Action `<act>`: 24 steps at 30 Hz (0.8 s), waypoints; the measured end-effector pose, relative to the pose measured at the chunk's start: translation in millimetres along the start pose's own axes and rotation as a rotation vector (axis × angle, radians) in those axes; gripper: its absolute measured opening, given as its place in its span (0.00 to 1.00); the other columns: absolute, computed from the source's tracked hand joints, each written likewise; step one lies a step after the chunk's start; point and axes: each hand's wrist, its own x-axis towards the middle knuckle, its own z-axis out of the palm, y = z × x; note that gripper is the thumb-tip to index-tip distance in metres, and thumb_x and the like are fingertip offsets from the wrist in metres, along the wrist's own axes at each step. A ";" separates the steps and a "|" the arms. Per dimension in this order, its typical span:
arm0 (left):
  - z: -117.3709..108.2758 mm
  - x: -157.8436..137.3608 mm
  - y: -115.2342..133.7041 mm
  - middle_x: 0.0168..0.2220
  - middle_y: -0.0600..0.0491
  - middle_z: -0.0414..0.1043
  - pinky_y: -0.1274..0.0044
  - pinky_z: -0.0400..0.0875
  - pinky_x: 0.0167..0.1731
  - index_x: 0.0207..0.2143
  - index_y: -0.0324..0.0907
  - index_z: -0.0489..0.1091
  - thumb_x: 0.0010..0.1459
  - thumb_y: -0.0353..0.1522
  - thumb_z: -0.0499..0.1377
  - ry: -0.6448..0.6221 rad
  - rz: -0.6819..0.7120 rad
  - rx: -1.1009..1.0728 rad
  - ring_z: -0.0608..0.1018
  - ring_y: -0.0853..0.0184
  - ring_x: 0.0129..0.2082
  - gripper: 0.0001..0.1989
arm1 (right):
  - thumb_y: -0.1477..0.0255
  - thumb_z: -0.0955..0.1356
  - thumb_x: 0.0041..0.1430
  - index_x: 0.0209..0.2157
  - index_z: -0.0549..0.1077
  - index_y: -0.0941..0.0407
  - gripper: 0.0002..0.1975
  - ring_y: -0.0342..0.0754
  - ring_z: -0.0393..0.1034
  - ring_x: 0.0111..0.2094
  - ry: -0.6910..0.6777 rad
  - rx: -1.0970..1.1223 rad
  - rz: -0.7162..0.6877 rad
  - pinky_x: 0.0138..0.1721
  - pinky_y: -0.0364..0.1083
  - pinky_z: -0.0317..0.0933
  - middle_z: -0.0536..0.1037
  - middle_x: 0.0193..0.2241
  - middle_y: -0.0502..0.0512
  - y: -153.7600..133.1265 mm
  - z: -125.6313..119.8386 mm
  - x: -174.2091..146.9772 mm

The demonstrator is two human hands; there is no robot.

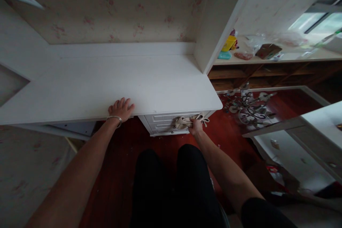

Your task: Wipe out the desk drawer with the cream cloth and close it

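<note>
A white desk top [112, 82] spans the middle of the view. My left hand [121, 108] lies flat on its front edge, fingers spread, a metal bangle on the wrist. Below the desk's right end stands a white drawer unit [162, 123]. My right hand [196, 125] is closed on a crumpled beige cloth [184, 121], which is pressed against the drawer fronts. My dark-trousered legs fill the bottom middle.
A white upright panel [213, 32] stands at the desk's right end. Behind it a shelf [294, 57] carries a yellow item, a teal item and a brown box. Metal ornaments [249, 105] lie on the red wooden floor. White furniture parts [299, 142] lie at right.
</note>
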 end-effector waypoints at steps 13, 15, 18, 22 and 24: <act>1.6 -5.2 0.0 0.66 0.54 0.46 0.54 0.47 0.57 0.61 0.53 0.52 0.57 0.53 0.34 0.077 0.010 -0.028 0.52 0.53 0.63 0.33 | 0.88 0.63 0.41 0.28 0.62 0.55 0.14 0.40 0.70 0.21 0.125 0.037 -0.134 0.28 0.43 0.70 0.71 0.23 0.41 -64.8 18.1 -38.1; 1.2 -6.0 0.0 0.66 0.53 0.46 0.54 0.47 0.57 0.61 0.53 0.53 0.57 0.53 0.34 0.086 0.022 -0.027 0.52 0.52 0.62 0.34 | 0.87 0.63 0.42 0.27 0.62 0.55 0.13 0.41 0.70 0.23 0.101 0.040 -0.130 0.29 0.44 0.70 0.71 0.23 0.42 -69.4 23.3 -48.1; 0.3 -7.1 0.1 0.65 0.53 0.46 0.54 0.48 0.56 0.61 0.53 0.53 0.57 0.53 0.34 0.091 0.032 -0.028 0.53 0.52 0.62 0.34 | 0.85 0.64 0.43 0.27 0.63 0.55 0.11 0.42 0.71 0.25 0.030 0.043 -0.056 0.31 0.45 0.71 0.71 0.22 0.44 -60.4 35.2 -69.6; -0.3 -7.5 0.1 0.66 0.53 0.46 0.53 0.47 0.56 0.61 0.53 0.53 0.58 0.53 0.33 0.084 0.026 -0.033 0.52 0.52 0.62 0.34 | 0.83 0.63 0.45 0.28 0.67 0.56 0.09 0.46 0.73 0.29 -0.146 0.062 0.142 0.32 0.45 0.71 0.73 0.22 0.49 -21.3 64.0 -112.4; -0.8 -7.5 0.4 0.66 0.53 0.46 0.54 0.47 0.57 0.61 0.53 0.53 0.58 0.53 0.34 0.081 0.025 -0.037 0.52 0.52 0.62 0.33 | 0.82 0.64 0.46 0.30 0.69 0.57 0.09 0.48 0.73 0.30 -0.270 0.073 0.277 0.33 0.46 0.71 0.75 0.23 0.51 6.0 83.4 -133.9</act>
